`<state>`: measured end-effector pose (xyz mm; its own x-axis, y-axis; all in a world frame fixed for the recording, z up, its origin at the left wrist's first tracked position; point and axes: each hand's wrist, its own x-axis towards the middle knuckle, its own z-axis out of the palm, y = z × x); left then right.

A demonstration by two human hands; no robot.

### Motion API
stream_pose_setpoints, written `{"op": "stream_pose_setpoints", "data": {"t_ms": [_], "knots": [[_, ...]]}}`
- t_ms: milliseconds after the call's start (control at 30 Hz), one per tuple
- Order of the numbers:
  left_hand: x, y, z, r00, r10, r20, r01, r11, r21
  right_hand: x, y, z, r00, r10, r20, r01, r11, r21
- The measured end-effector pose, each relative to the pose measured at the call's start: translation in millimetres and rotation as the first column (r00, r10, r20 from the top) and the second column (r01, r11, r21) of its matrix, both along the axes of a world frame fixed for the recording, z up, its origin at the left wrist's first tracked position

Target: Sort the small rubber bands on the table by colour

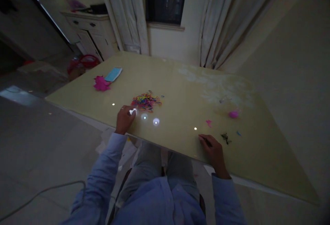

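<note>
A heap of small, thin, brightly coloured pieces [145, 101] lies on the table, left of centre; they look like little elastic bands or clips, too small to tell. My left hand [124, 119] rests at its near edge, fingers bent, with a bright gap showing between thumb and index finger. Over the front edge, farther right, my right hand [212, 149] has its fingers curled and the tips drawn together; anything in them is too small to make out. Beside that hand is a little group of black pieces [226, 138]. A pink scrap [208, 123] lies just beyond it.
The pale yellow table [175, 80] reflects several lights. At its left are a crumpled magenta item [101, 83] and a light blue flat packet [113, 74]. To the right lie a pink lump [233, 114], a blue bit [239, 133] and a small clear object [222, 100].
</note>
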<state>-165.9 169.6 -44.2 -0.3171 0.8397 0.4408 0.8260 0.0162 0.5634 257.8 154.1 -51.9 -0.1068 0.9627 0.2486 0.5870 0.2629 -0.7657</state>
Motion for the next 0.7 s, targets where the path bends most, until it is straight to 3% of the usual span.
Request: {"op": "stream_pose_setpoints", "data": {"t_ms": [167,300,467,700], "knots": [[-29.0,2.1,-11.8,0.994,-0.086,-0.066,0.074,0.984,-0.164,0.5,-0.9,-0.7,1.0,0.003,0.012,-0.003,1.0,0.006],[-19.3,5.5,-18.1,0.986,-0.149,-0.07,0.131,0.969,-0.208,0.8,0.3,-4.1,1.0,0.002,0.029,-0.003,1.0,0.013],[-4.3,11.9,-13.5,0.985,-0.14,-0.104,0.107,0.956,-0.271,0.5,-0.3,-4.1,0.999,-0.009,0.045,0.008,1.0,0.01],[-10.1,15.4,-9.8,0.986,-0.131,-0.106,0.095,0.951,-0.294,-2.2,-0.5,0.4,0.998,-0.028,0.06,0.027,1.0,0.011]]}}
